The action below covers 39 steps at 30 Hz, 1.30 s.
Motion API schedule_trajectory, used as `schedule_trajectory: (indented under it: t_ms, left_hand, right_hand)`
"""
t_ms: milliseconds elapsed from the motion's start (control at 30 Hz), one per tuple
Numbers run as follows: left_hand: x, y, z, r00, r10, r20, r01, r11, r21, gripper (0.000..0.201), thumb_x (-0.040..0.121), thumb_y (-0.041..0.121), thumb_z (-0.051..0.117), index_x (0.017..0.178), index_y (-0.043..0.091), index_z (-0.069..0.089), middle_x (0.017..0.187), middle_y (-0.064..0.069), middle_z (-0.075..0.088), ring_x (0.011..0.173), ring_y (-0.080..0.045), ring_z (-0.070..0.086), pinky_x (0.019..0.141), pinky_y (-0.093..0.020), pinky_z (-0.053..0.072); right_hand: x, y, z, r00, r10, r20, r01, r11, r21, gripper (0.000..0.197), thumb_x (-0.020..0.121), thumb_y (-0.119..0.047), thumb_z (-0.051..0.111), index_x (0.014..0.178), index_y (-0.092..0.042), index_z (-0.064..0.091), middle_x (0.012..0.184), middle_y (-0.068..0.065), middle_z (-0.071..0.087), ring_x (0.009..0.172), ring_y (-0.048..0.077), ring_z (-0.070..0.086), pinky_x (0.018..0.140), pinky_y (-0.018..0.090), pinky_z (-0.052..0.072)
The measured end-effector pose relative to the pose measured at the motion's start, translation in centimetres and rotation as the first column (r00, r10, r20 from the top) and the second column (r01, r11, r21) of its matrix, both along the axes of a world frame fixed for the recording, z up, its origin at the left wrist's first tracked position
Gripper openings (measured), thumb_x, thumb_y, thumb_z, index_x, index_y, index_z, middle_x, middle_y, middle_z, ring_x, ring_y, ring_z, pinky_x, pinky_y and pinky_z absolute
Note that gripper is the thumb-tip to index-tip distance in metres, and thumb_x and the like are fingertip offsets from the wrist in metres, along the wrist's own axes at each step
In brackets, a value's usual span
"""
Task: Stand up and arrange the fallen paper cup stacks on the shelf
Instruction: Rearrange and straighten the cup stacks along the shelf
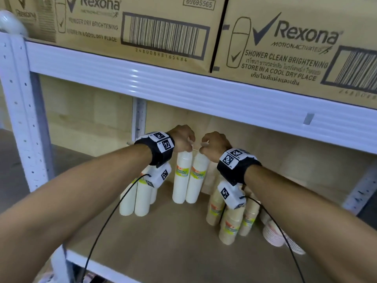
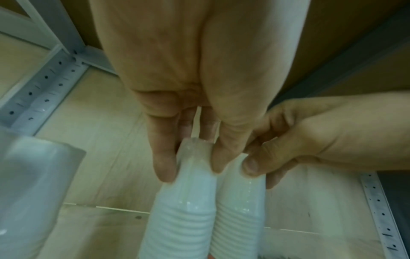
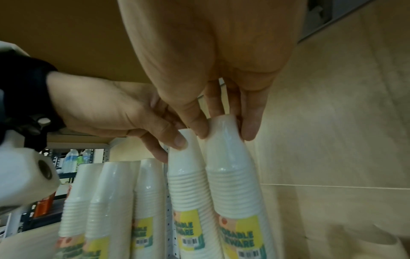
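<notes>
Two white paper cup stacks in clear wrap stand upright side by side at the middle of the shelf board (image 1: pixel 163 242). My left hand (image 1: pixel 188 147) pinches the top of the left stack (image 1: pixel 181 178) between thumb and fingers. My right hand (image 1: pixel 204 149) grips the top of the right stack (image 1: pixel 198 180) in the same way. The left wrist view shows my left hand (image 2: pixel 190 164) on the wrapped tip of its stack (image 2: pixel 186 210), with the right hand (image 2: pixel 288 140) beside it. In the right wrist view my right hand (image 3: pixel 224 129) holds its stack (image 3: pixel 235 184).
More white stacks (image 1: pixel 138 197) stand to the left, under my left wrist. Brown cup stacks (image 1: pixel 230 219) stand to the right, and one stack (image 1: pixel 273 233) lies on its side behind my right forearm. A white shelf beam (image 1: pixel 183 84) hangs low overhead, carrying cardboard boxes (image 1: pixel 285 37).
</notes>
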<state>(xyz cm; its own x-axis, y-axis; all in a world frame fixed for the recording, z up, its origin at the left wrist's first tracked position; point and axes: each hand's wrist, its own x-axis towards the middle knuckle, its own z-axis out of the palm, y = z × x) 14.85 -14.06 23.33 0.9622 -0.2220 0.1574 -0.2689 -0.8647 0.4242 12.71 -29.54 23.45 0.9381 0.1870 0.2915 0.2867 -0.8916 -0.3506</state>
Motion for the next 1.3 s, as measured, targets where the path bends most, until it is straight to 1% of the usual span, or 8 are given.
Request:
schedule_trajectory:
  t_ms: [200,500,700,833,1000,1133,1200,1300]
  left_hand:
    - [2.8,-0.5,-1.7,0.999,0.025,0.041,-0.023,0.998,-0.064,0.04,0.088,0.016,0.068,0.127,0.015,0.059,0.131,-0.004,0.053,0.116,-0.021,0.054,0.08,-0.023,0.041]
    - [5.6,-1.6,-2.9,0.997,0.075,-0.003,-0.074,0.982,-0.176,0.037,0.087,0.013,0.064,0.124,0.017,0.059,0.134,-0.006,0.054,0.118,-0.024,0.055,0.089,-0.03,0.05]
    - [6.3,-2.9,-2.6,0.996,0.083,0.015,-0.081,0.991,-0.105,0.025,0.096,0.011,0.053,0.117,0.002,0.062,0.124,-0.012,0.061,0.113,-0.028,0.058,0.074,-0.026,0.042]
    - [6.2,-3.2,-2.4,0.995,0.092,0.025,-0.09,0.993,-0.072,0.026,0.098,0.009,0.047,0.12,0.003,0.058,0.123,-0.015,0.061,0.113,-0.03,0.058,0.087,-0.035,0.049]
    - [6.3,-3.3,-2.8,0.993,0.104,0.055,-0.099,0.992,-0.082,0.025,0.099,0.01,0.046,0.121,0.004,0.057,0.123,-0.013,0.061,0.112,-0.029,0.058,0.077,-0.027,0.042]
    - [6.0,-3.2,-2.5,0.993,0.118,0.029,-0.112,0.981,-0.159,0.03,0.098,0.005,0.048,0.126,-0.002,0.056,0.127,-0.018,0.06,0.117,-0.03,0.058,0.091,-0.034,0.049]
    - [6.0,-3.0,-2.3,0.993,0.113,0.038,-0.104,0.977,-0.184,0.029,0.098,0.005,0.049,0.125,-0.001,0.057,0.128,-0.017,0.061,0.116,-0.029,0.059,0.087,-0.031,0.048]
    - [5.5,-2.5,-1.7,0.993,0.102,0.058,-0.089,0.978,-0.187,0.033,0.097,0.008,0.05,0.129,0.004,0.056,0.134,-0.015,0.056,0.122,-0.028,0.055,0.084,-0.026,0.043]
  right_hand:
    - [2.7,-0.3,-1.2,0.998,-0.053,-0.018,0.053,0.998,0.037,0.034,0.086,-0.016,0.063,0.12,-0.013,0.062,0.13,0.007,0.056,0.115,0.024,0.056,0.082,0.024,0.043]
    - [5.1,0.0,-1.6,0.993,-0.086,-0.086,0.085,0.996,-0.013,0.034,0.096,-0.016,0.051,0.128,-0.01,0.058,0.137,0.009,0.053,0.123,0.027,0.052,0.1,0.033,0.045]
    - [6.0,0.1,-1.7,0.987,-0.086,-0.137,0.098,0.992,0.084,0.032,0.1,-0.016,0.046,0.127,-0.004,0.057,0.134,0.015,0.054,0.121,0.028,0.053,0.097,0.03,0.043]
    - [6.7,0.1,-1.8,0.986,-0.107,-0.127,0.124,0.984,0.13,0.028,0.098,-0.021,0.05,0.122,-0.01,0.06,0.129,0.011,0.056,0.117,0.027,0.054,0.096,0.031,0.043]
    - [7.0,-0.1,-2.2,0.989,-0.083,-0.121,0.104,0.979,0.176,0.03,0.098,-0.025,0.052,0.125,-0.016,0.057,0.131,0.007,0.054,0.119,0.024,0.052,0.091,0.027,0.039]
    - [6.9,-0.1,-2.1,0.986,-0.09,-0.142,0.112,0.981,0.16,0.031,0.099,-0.021,0.05,0.128,-0.01,0.056,0.134,0.011,0.053,0.121,0.025,0.052,0.09,0.027,0.04]
    - [6.7,0.0,-1.9,0.981,-0.113,-0.159,0.136,0.981,0.14,0.03,0.101,-0.016,0.047,0.128,-0.005,0.055,0.135,0.014,0.053,0.122,0.027,0.052,0.096,0.03,0.043]
    - [6.4,-0.1,-1.7,0.976,-0.142,-0.167,0.167,0.974,0.151,0.03,0.099,-0.022,0.049,0.126,-0.01,0.058,0.131,0.009,0.056,0.119,0.026,0.055,0.093,0.03,0.045]
